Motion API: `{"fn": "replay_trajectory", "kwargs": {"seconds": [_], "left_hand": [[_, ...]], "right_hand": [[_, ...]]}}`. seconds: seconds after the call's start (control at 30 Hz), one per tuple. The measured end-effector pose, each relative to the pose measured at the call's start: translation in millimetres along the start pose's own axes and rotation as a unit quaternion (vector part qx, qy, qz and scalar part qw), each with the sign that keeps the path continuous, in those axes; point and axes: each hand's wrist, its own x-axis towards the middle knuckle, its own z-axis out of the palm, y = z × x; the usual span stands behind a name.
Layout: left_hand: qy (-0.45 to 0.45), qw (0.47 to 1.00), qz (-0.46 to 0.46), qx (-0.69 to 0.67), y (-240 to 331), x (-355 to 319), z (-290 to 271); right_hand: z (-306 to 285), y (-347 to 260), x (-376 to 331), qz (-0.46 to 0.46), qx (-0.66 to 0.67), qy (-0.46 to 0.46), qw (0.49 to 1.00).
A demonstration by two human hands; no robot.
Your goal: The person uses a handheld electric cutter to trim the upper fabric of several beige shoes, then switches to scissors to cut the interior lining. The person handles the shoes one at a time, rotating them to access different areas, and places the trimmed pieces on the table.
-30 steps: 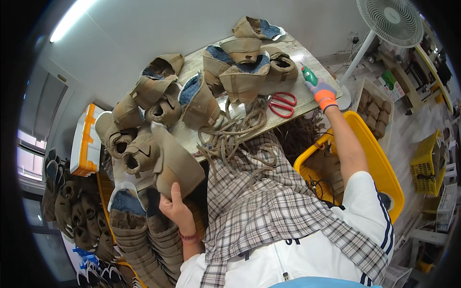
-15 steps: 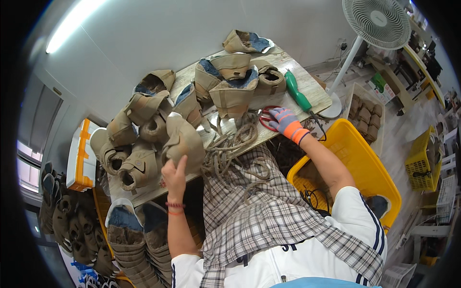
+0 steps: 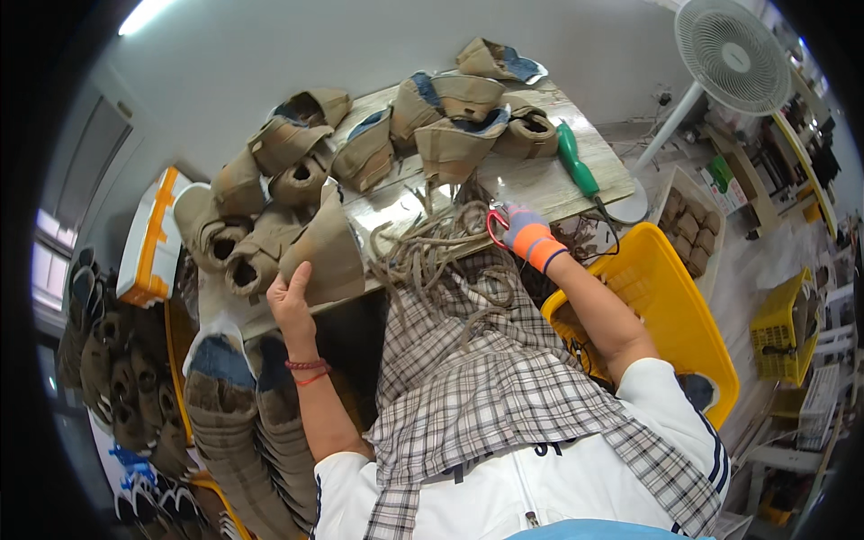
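Observation:
My left hand point(image 3: 292, 306) grips the lower edge of a tan shoe upper point(image 3: 331, 256), thumb on its outer face, at the table's near edge. In my right hand point(image 3: 528, 236), in a grey and orange glove, is a pair of red-handled scissors point(image 3: 495, 227); the fingers are closed around the handles. Between the hands, a tangle of grey-brown cords point(image 3: 432, 243) spills over the table edge onto my plaid apron point(image 3: 477, 405). Several more tan uppers point(image 3: 459, 148) with blue and brown fuzzy lining stand across the table point(image 3: 387, 220).
A green corded hand tool point(image 3: 576, 162) lies at the table's right side. Below it stands a yellow crate point(image 3: 693, 315); a white fan point(image 3: 733, 58) rises behind. Stacked uppers point(image 3: 225, 423) stand at the lower left, near a white and orange box point(image 3: 148, 238).
My right hand, earlier spread over the scissors on the table, is now closed around their handles. My left hand has moved left and down slightly with the upper, which is turned differently.

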Motion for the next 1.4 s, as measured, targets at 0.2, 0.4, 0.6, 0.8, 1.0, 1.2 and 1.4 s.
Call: {"fn": "replay_trajectory", "kwargs": {"seconds": [0.2, 0.4, 0.6, 0.8, 1.0, 1.2, 1.4], "left_hand": [[0.086, 0.992, 0.037, -0.089, 34.5, -51.5, -28.0], [0.146, 0.984, 0.042, -0.091, 48.3, -89.3, -51.3], [0.173, 0.982, 0.042, -0.069, 72.3, -132.4, -77.1], [0.222, 0.965, 0.027, -0.140, 80.0, -145.1, -97.3], [0.247, 0.954, 0.034, -0.170, 80.3, -146.8, -94.9], [0.334, 0.913, 0.028, -0.231, 86.1, -149.4, -115.1], [0.348, 0.902, 0.080, -0.241, 102.0, -136.2, -97.0]], "right_hand": [[12.9, -88.7, -39.9, -0.112, 0.029, -0.059, 0.992], [24.1, -165.3, -99.2, -0.314, 0.020, -0.109, 0.943], [-47.9, -159.0, -121.3, -0.365, -0.006, -0.178, 0.914], [-44.3, -85.4, -12.9, -0.154, 0.179, -0.006, 0.972], [-12.6, -95.4, 14.6, -0.116, 0.039, -0.022, 0.992], [-21.0, -120.3, -86.8, -0.299, 0.093, -0.208, 0.927], [-13.6, -161.1, -19.1, -0.214, 0.141, -0.111, 0.960]]}}
